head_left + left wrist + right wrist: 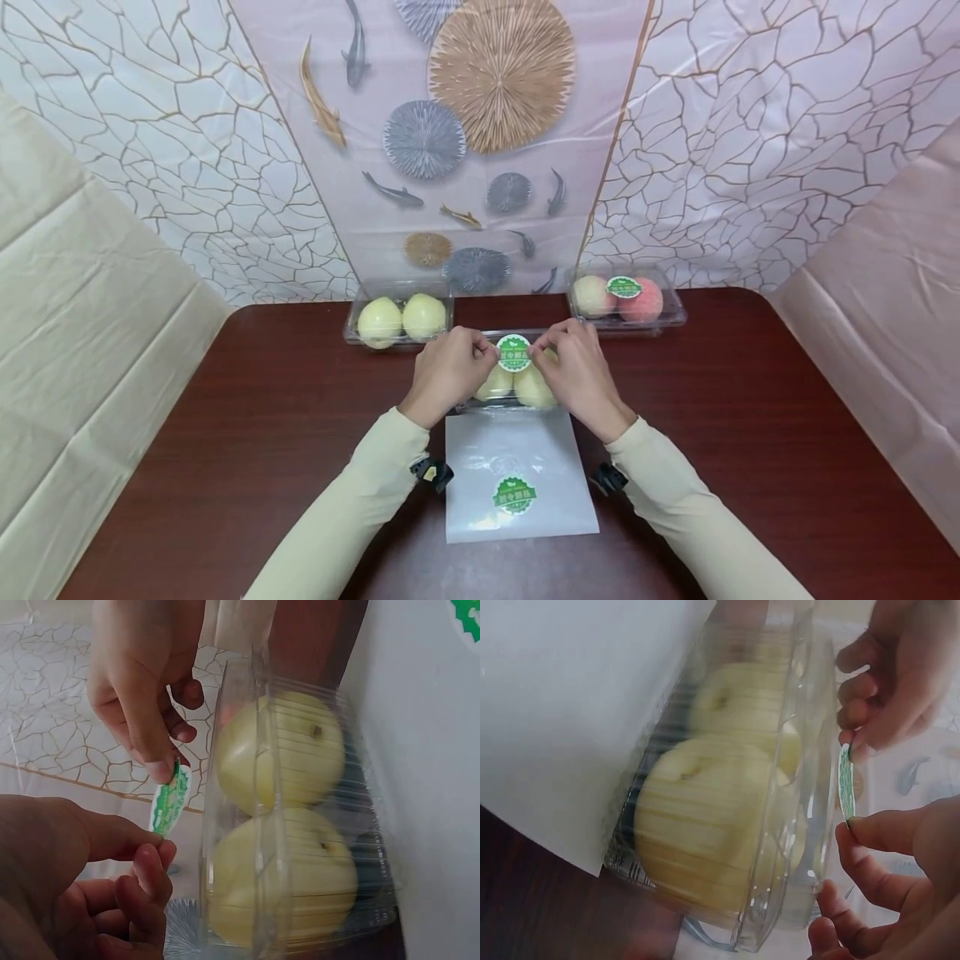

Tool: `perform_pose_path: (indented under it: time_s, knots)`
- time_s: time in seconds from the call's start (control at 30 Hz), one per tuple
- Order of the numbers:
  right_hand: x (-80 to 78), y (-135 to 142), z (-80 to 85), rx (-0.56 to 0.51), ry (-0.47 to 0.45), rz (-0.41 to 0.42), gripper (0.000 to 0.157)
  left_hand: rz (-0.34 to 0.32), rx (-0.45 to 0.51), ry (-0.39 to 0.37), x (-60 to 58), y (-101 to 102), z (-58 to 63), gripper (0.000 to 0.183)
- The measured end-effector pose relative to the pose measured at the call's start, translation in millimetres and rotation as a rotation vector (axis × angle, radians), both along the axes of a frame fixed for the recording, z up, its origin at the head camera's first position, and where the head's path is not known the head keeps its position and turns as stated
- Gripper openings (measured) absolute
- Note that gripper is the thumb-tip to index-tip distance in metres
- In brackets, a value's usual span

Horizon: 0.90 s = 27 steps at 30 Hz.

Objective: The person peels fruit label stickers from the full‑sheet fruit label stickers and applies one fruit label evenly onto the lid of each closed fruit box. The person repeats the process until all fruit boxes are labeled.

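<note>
A round green-and-white sticker [513,353] is held by its two opposite edges above a clear plastic box [504,406]. My left hand [447,372] pinches its left edge between thumb and forefinger, and my right hand [583,375] pinches the right edge. Inside the lidded box lie two pale yellow-green fruits [281,750], seen through the ribbed plastic. In the left wrist view the sticker [171,801] bows slightly between the fingertips, a small gap away from the lid. From the right wrist the sticker [846,784] shows nearly edge-on.
A white backing sheet [517,450] with one green sticker [514,495] lies in front of the box. At the back left stands another box [399,333] with two pale fruits. A stickered box [667,321] at the back right holds one pale and one pink fruit.
</note>
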State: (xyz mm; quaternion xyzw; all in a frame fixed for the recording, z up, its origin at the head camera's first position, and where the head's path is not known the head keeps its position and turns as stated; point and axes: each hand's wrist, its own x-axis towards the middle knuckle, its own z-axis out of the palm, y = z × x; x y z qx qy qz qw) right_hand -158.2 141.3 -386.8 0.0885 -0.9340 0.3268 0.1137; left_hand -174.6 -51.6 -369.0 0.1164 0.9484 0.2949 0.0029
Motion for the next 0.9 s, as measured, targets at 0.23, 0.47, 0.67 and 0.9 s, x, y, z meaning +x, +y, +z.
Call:
perform_pose_path:
  time_s: [0.23,0.47,0.67,0.9]
  knots:
    - [-3.6,-3,-1.1,0.081,0.006,-0.051,0.013,-0.034,-0.087,-0.005,-9.6,5,3.9,0.045]
    - [-6.2,-6,-0.7,0.165,0.047,-0.053,0.011,-0.022,-0.192,0.001,-14.2,9,2.1,0.051]
    - [-6.2,-6,-3.1,0.193,0.106,-0.064,0.012,-0.02,-0.278,0.12,-12.4,13,-2.4,0.054]
    - [-3.7,0,-4.2,0.159,0.22,0.002,0.011,-0.021,-0.274,0.361,-1.7,8,-1.8,0.028]
